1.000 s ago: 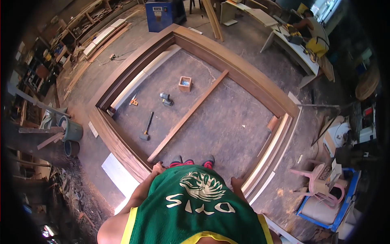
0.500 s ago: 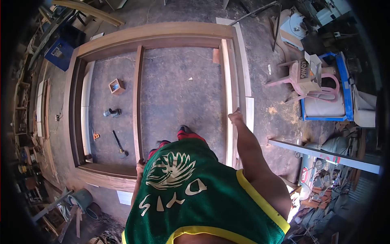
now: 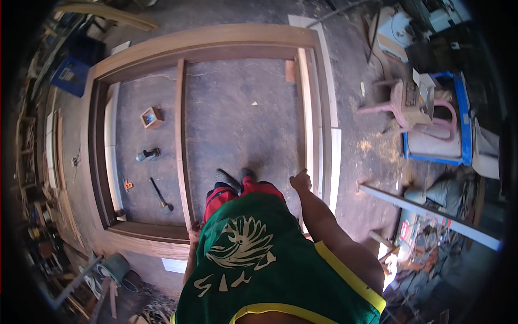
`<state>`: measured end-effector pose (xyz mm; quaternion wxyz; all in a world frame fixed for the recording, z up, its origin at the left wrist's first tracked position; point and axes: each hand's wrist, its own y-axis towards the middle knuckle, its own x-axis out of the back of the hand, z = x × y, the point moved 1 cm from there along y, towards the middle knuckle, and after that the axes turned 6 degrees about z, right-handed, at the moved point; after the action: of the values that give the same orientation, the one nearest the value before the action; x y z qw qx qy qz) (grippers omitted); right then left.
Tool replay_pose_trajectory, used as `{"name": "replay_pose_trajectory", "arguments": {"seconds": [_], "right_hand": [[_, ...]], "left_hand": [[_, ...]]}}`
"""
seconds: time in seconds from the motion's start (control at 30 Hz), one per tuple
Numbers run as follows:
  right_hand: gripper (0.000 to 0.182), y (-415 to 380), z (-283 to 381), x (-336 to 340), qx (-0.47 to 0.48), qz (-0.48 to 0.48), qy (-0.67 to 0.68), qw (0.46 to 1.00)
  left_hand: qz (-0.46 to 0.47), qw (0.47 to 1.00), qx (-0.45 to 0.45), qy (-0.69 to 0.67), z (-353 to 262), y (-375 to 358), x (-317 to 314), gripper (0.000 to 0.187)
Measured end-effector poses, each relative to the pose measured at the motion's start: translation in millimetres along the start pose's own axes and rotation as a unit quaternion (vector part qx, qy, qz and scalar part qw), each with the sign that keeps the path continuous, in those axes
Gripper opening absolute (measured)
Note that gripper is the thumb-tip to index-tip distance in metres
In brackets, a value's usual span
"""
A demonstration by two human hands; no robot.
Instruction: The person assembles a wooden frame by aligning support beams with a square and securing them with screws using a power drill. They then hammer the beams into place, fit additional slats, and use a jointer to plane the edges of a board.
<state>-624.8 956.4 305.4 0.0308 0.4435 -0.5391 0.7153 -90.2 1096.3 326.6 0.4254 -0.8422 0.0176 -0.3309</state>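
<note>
A large brown wooden frame lies on the floor around my feet, divided by a middle bar. My right hand hovers just left of the pale wooden strip along the frame's right side. Its fingers are curled closed; whatever they may hold is hidden. Beside my shirt, my left hand is at the lower end of the middle bar, seeming to touch it. Its fingers are mostly hidden.
Inside the frame's left part lie a small wooden box, a grey power tool, an orange-handled tool and a hammer. A pink chair holding a cardboard box stands at right, above a long beam.
My right hand has moved down and left, off the pale strip. My body has shifted, and a foot has swung forward into clearer view. My left hand stays near the middle bar.
</note>
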Motion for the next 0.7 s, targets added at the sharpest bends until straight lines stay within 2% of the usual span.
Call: {"name": "replay_pose_trajectory", "arguments": {"seconds": [0.07, 0.1, 0.13, 0.2, 0.27, 0.33, 0.4, 0.47, 0.53, 0.57, 0.6, 0.67, 0.7], "right_hand": [[0.083, 15, 4, 9, -0.019, -0.012, 0.005, 1.000], [0.083, 23, 7, 14, -0.023, -0.030, 0.004, 0.999], [0.083, 32, 9, 20, -0.034, -0.025, -0.001, 0.999], [0.084, 57, 21, 34, -0.046, -0.043, 0.001, 0.998], [0.086, 95, 28, 44, -0.067, -0.041, -0.009, 0.997], [0.084, 148, 32, 43, -0.074, -0.041, -0.025, 0.996], [0.084, 212, 41, 41, -0.082, -0.012, -0.022, 0.996], [0.094, 274, 38, 26, -0.098, -0.017, -0.058, 0.993], [0.098, 333, 43, 22, -0.109, -0.033, -0.047, 0.992], [0.100, 359, 40, 18, -0.106, -0.064, -0.074, 0.989], [0.101, 381, 41, 14, -0.099, -0.098, -0.099, 0.985], [0.105, 400, 54, 33, -0.110, -0.083, -0.087, 0.987], [0.106, 411, 60, 40, -0.140, -0.074, -0.050, 0.986]], "left_hand": [[-0.009, 0.992, -0.079, 0.093, 33, 21, -8, 0.057], [0.028, 0.993, -0.067, 0.096, -17, -5, 8, 0.052], [0.081, 0.995, -0.010, 0.065, -39, -12, 17, 0.051], [0.102, 0.986, 0.013, -0.130, -34, -13, 16, 0.053], [0.053, 0.995, 0.043, -0.073, -31, -23, 18, 0.052], [0.027, 0.978, 0.134, -0.158, -55, -38, 9, 0.053], [0.004, 0.962, 0.235, -0.139, -70, -46, -8, 0.054], [-0.005, 0.938, 0.300, -0.172, -52, -58, -41, 0.057], [0.103, 0.936, 0.315, -0.117, -49, -74, -75, 0.051], [0.213, 0.957, 0.189, 0.051, -7, -86, -86, 0.050], [0.314, 0.924, 0.052, 0.212, 20, -85, -99, 0.049], [0.202, 0.957, 0.046, 0.204, -24, -96, -128, 0.019], [0.182, 0.941, 0.163, 0.235, -103, -86, -135, 0.020]]}}
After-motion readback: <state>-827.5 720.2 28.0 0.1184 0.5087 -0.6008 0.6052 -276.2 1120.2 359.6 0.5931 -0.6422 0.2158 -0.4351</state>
